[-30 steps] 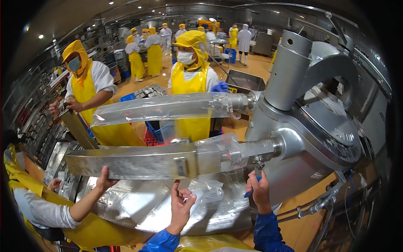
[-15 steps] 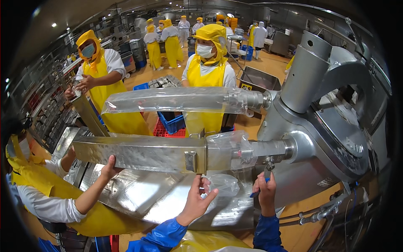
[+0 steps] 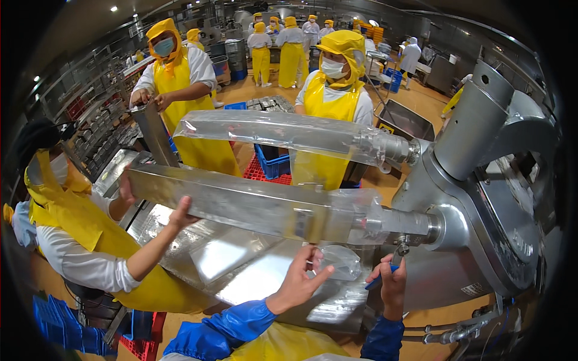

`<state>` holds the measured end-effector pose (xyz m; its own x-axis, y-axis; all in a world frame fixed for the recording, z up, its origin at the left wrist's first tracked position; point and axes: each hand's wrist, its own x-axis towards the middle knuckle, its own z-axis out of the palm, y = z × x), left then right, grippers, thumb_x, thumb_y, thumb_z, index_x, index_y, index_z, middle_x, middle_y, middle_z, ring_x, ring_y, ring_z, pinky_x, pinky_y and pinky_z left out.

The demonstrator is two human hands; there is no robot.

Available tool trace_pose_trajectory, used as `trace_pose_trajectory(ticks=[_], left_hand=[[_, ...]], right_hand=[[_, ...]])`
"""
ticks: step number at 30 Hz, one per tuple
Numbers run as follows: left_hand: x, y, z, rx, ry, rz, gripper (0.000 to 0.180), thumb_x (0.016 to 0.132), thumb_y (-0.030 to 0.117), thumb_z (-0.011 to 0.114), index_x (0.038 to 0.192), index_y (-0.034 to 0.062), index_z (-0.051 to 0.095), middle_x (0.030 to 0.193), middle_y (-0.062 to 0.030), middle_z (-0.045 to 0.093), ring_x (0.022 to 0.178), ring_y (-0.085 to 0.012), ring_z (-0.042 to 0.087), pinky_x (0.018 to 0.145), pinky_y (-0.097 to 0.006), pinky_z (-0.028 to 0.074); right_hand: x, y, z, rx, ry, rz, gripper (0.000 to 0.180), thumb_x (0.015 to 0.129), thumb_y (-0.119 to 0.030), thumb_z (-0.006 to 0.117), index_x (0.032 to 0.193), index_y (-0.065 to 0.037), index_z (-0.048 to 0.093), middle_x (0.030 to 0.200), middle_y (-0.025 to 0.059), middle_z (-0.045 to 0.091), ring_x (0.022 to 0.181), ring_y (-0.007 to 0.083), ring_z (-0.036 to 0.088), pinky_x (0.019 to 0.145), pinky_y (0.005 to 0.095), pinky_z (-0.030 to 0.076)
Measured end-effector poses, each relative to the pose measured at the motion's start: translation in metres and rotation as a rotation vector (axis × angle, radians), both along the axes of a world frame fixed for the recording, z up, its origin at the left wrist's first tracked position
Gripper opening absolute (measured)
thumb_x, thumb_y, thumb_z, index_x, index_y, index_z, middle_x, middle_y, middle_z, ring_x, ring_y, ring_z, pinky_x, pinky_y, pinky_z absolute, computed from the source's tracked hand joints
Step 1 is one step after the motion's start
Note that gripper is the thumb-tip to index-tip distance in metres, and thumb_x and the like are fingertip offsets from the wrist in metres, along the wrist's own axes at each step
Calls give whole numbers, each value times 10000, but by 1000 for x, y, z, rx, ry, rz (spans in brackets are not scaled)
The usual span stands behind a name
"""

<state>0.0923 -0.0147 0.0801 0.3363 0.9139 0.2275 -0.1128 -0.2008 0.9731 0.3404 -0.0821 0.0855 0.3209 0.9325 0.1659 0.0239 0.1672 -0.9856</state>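
Note:
My left hand (image 3: 299,281) is open, thumb out and fingers apart, its fingertips at the lower edge of the end flange of a long square metal tube (image 3: 223,195). Past its fingers hangs a loose fold of clear plastic film (image 3: 342,263). My right hand (image 3: 392,286) is closed round a blue handle (image 3: 376,281) just below a small valve (image 3: 402,243) on the machine's lower spout (image 3: 409,224). Whether the handle joins the valve is hidden. Clear film covers the spout's end, where the tube's flange sits, blurred. A co-worker's two hands (image 3: 180,213) support the tube's far left part.
A clear plastic sleeve (image 3: 271,129) covers the upper spout. The big grey machine (image 3: 481,198) fills the right side. Below the tube lies a shiny metal table (image 3: 235,271). Another person holds an upright metal tube (image 3: 155,135); a third person (image 3: 337,90) stands behind the sleeve.
My view has turned and tilted, so the scene sits further right and slopes more. The person at the back left now has both hands on the upright tube's top. My hands keep their places.

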Motion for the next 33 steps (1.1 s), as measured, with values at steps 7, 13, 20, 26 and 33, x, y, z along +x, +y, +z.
trace_pose_trajectory(ticks=[7,13,20,26,33], left_hand=[[16,1,17,85,124,-73,606,904,150,817,1403,-21,519,1159,-66,540,934,-118,522,804,-274,486],[9,10,12,114,202,-35,468,885,134,826,1253,-32,590,1093,-64,554,877,-120,523,778,-268,480],[9,12,9,88,170,50,463,848,157,848,1206,-45,634,1016,-96,589,834,-150,531,725,-289,475],[-9,15,9,-20,61,149,330,894,95,798,1149,-29,629,1042,-61,574,838,-107,510,730,-257,457],[-56,25,-9,-118,-125,303,300,925,46,754,1170,-4,589,1031,-7,549,875,-74,490,788,-229,432]], right_hand=[[-4,-1,0,13,88,-10,170,1082,-221,551,1081,-72,469,674,33,547,547,134,536,549,283,467],[-32,12,-36,112,461,-140,164,1089,-285,573,1049,-139,510,661,-23,415,547,95,398,506,284,355],[-61,20,-13,227,615,-115,215,1084,-310,576,1139,-127,478,671,5,434,552,123,431,527,314,397],[-73,30,-15,271,740,-129,275,1064,-379,590,1148,-139,486,671,9,434,553,142,441,538,341,424],[-86,35,-3,322,776,-175,323,1031,-469,612,1123,-173,524,653,-15,406,545,124,417,517,302,384]])
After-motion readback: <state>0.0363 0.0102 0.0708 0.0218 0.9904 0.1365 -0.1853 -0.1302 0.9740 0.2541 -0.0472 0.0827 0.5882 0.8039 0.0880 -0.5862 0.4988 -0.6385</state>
